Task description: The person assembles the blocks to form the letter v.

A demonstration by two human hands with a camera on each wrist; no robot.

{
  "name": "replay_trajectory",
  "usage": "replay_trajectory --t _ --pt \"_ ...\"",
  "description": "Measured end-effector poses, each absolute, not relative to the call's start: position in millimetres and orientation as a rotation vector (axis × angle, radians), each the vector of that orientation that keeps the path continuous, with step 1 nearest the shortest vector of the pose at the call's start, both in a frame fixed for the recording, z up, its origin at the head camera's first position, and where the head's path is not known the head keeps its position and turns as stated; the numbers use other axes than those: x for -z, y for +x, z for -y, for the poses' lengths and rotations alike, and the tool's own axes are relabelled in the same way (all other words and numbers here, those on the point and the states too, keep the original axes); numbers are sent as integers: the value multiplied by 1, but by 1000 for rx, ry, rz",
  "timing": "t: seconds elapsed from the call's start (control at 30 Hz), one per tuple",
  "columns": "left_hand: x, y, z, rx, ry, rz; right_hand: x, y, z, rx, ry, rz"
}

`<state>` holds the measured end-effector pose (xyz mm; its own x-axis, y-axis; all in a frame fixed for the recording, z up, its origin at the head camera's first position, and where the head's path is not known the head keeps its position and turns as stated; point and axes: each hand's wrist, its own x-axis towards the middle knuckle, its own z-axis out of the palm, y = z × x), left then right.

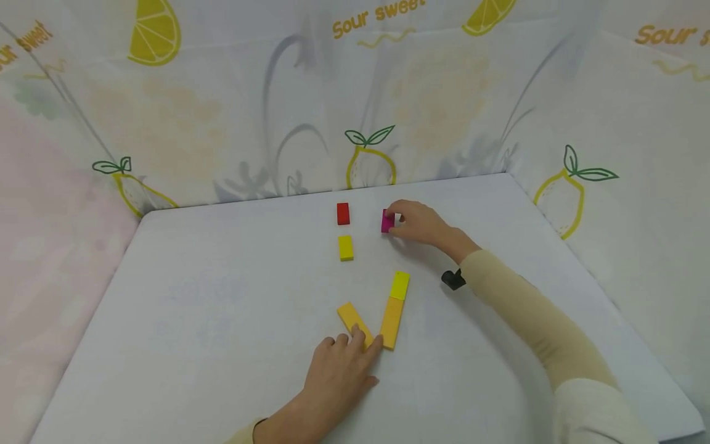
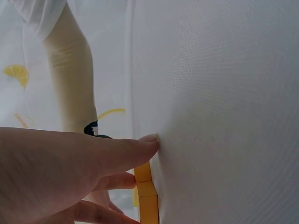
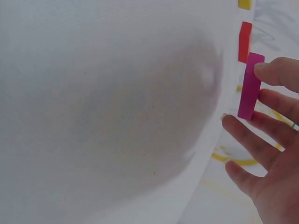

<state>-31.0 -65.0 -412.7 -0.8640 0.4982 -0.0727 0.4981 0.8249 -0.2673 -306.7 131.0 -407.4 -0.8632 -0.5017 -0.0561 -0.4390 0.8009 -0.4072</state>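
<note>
My right hand (image 1: 420, 223) pinches a magenta block (image 3: 251, 88) between thumb and fingers, toward the back of the white table; in the right wrist view the block looks raised off the surface. Nearer the front, my left hand (image 1: 339, 373) rests its fingertips on the left orange block (image 1: 350, 315) and touches the lower end of the right orange block (image 1: 392, 324). Those two orange blocks slant toward each other at their near ends. A bright yellow block (image 1: 400, 285) lies end to end with the right orange one. The left thumb (image 2: 148, 140) stays beside the blocks.
A red block (image 1: 343, 213) lies at the back, left of the magenta one, with a yellow block (image 1: 346, 248) in front of it. Printed lemon cloth (image 1: 222, 123) hangs behind and beside the white table (image 1: 194, 320). A black device (image 1: 453, 280) sits at the right wrist.
</note>
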Motion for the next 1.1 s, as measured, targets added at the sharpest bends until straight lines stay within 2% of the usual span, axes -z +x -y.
replay_trajectory --t 1.1 --pt "414 -30 66 -421 -814 2990 413 -270 -145 612 -903 -2883"
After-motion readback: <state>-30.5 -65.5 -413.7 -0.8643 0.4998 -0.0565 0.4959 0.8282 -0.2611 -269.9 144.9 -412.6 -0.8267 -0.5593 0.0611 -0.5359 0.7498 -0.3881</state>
